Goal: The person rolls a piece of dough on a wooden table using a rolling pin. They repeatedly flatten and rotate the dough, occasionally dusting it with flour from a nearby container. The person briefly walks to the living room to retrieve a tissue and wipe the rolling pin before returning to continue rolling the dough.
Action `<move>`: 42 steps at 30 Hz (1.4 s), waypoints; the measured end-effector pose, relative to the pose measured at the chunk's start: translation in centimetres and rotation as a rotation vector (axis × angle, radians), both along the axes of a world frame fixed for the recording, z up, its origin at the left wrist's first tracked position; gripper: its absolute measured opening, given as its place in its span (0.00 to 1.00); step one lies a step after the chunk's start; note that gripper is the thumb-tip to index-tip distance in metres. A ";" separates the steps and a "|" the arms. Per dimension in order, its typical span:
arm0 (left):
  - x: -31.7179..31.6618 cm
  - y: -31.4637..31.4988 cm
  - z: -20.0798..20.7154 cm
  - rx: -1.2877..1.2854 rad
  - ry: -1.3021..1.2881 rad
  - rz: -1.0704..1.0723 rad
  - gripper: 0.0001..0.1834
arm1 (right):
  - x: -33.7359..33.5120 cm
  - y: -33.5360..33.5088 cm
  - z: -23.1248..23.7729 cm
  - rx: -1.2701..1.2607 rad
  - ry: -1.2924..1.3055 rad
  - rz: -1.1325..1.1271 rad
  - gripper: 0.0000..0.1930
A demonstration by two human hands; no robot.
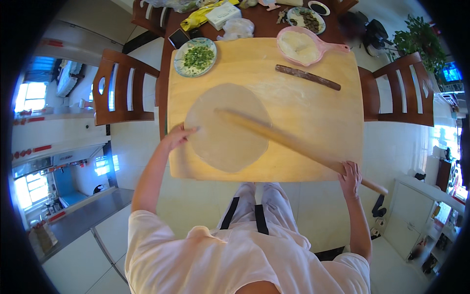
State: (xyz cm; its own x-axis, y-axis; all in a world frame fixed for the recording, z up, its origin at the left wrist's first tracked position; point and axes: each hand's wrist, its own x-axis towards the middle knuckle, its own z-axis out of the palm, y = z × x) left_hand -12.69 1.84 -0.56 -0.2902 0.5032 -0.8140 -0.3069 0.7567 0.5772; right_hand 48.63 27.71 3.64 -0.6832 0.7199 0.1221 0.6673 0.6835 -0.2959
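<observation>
Right hand (350,177) clamped round long rolling pin (289,139); its long axis runs forward-left from that hand, over dough sheet (220,147). Sheet just right of nearer left hand (180,136), fingers at edge; pinch unclear.

No text, label, number or sign can be read; any print on the white box (223,16), on the bench (267,27) beyond the far edge of the wooden board (328,122), is too small to tell.
</observation>
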 end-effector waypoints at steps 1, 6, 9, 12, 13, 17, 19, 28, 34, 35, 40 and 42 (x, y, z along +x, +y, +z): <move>0.5 -1.6 -0.4 -0.049 -0.007 -0.039 0.22 | 0.1 -0.1 -0.7 -0.027 0.022 -0.064 0.26; 8.9 -4.0 0.1 0.129 0.246 0.170 0.21 | -1.8 0.1 -1.5 -0.123 0.155 -0.240 0.23; 9.8 -1.9 5.7 0.393 0.474 0.339 0.23 | -2.9 0.8 -0.3 -0.142 0.229 -0.262 0.21; 8.9 0.9 13.5 0.556 0.556 0.394 0.22 | -3.2 1.5 0.4 -0.154 0.281 -0.269 0.19; 10.2 3.3 18.0 0.639 0.504 0.442 0.21 | -2.6 1.6 0.7 -0.148 0.280 -0.289 0.19; 12.7 7.1 23.1 0.536 0.721 0.168 0.21 | -1.6 1.7 1.1 -0.143 0.303 -0.304 0.19; 14.2 8.9 19.5 0.401 0.991 -0.168 0.22 | -1.5 1.6 1.0 -0.145 0.297 -0.287 0.19; 28.9 16.0 1.3 0.119 0.957 -0.516 0.28 | -3.4 4.1 0.1 -0.132 0.139 -0.189 0.21; 25.8 13.5 1.9 0.263 1.231 -0.674 0.28 | -7.9 8.6 -3.2 -0.063 0.103 -0.119 0.22; 24.2 12.7 1.3 0.278 1.338 -0.732 0.28 | -8.4 9.1 -3.9 -0.055 0.106 -0.102 0.22; 19.9 10.5 4.7 0.464 1.387 -1.028 0.20 | -10.7 10.6 -4.0 0.027 0.067 -0.067 0.24; 19.9 9.7 4.9 0.363 1.319 -1.145 0.16 | -12.2 9.8 -2.9 0.101 0.097 -0.019 0.24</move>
